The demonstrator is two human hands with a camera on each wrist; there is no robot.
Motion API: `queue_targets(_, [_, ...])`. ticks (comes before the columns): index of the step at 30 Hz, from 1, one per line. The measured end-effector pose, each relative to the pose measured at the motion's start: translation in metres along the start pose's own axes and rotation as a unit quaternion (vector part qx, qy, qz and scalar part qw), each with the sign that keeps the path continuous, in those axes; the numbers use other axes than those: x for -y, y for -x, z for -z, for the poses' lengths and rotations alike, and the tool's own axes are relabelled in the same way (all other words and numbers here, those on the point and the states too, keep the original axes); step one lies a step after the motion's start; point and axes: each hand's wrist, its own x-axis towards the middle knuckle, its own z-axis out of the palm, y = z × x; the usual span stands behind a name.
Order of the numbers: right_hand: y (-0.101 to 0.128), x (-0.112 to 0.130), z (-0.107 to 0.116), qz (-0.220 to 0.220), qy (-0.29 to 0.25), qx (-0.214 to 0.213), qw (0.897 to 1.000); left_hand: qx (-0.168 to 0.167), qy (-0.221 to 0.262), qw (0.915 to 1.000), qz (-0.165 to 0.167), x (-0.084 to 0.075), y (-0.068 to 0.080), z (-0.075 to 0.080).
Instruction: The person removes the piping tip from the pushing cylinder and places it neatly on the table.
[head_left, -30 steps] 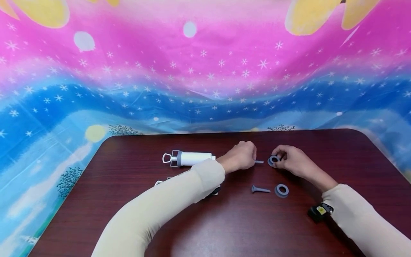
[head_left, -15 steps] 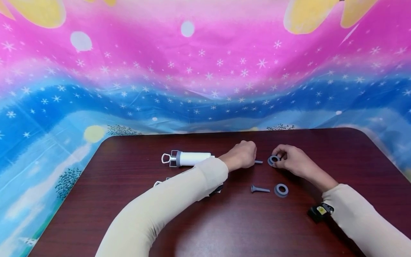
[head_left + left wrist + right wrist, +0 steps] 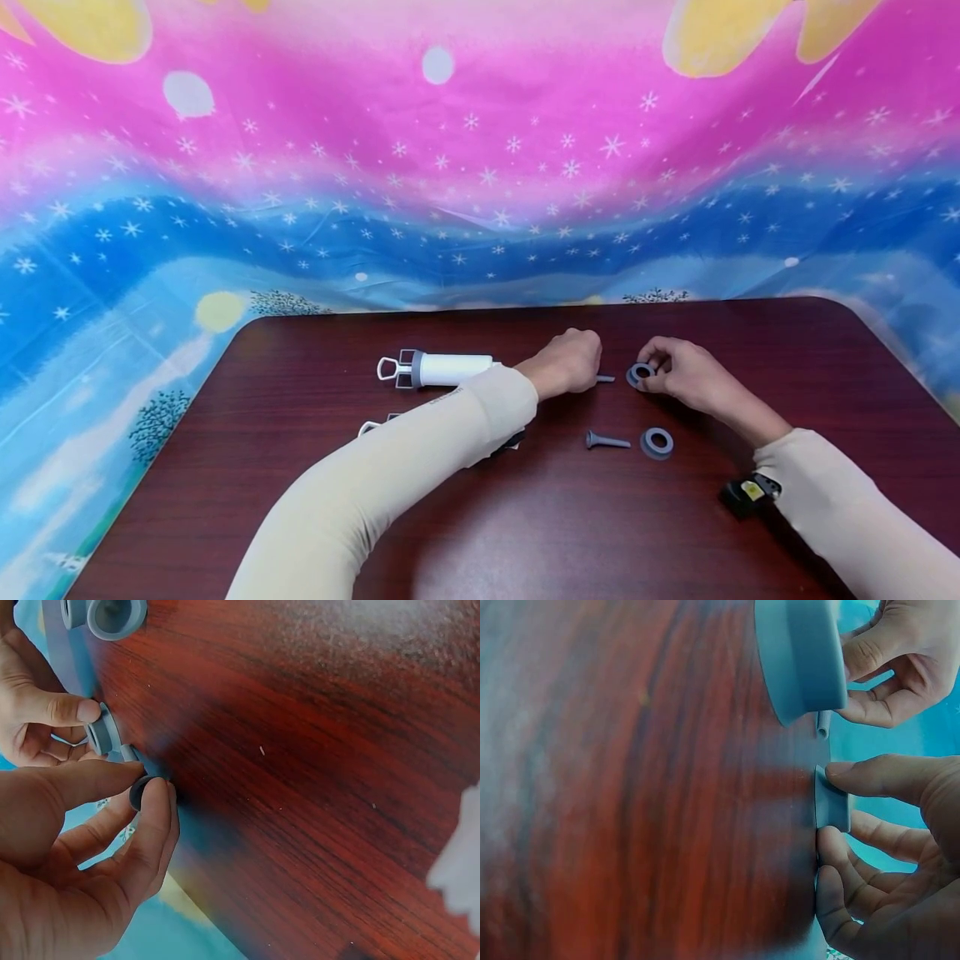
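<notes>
My left hand pinches a small grey peg by its round, flared end, between thumb and fingers. The thin stem of the peg points right, toward my right hand. That hand holds a grey flanged ring at its edge, thumb on the near side, low over the tabletop. A narrow gap parts stem and ring in the head view. Closer to me lie a second grey peg with a flared head and a second grey ring.
A white cylinder with a grey collar and loop handle lies left of my left hand. A similar handle pokes out behind my left sleeve, which hides the rest. The brown table ends at a patterned cloth.
My left forearm has shifted slightly to the right. Both hands keep hold of the peg and the ring, almost still.
</notes>
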Motion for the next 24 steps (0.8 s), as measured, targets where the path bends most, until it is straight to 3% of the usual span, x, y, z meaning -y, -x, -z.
queue_targets(24, [-0.0008,-0.0021,0.0002,-0.003,-0.005,0.006,1.000,-0.005,-0.021,0.9995,-0.023,0.0020,0.0015,0.0017])
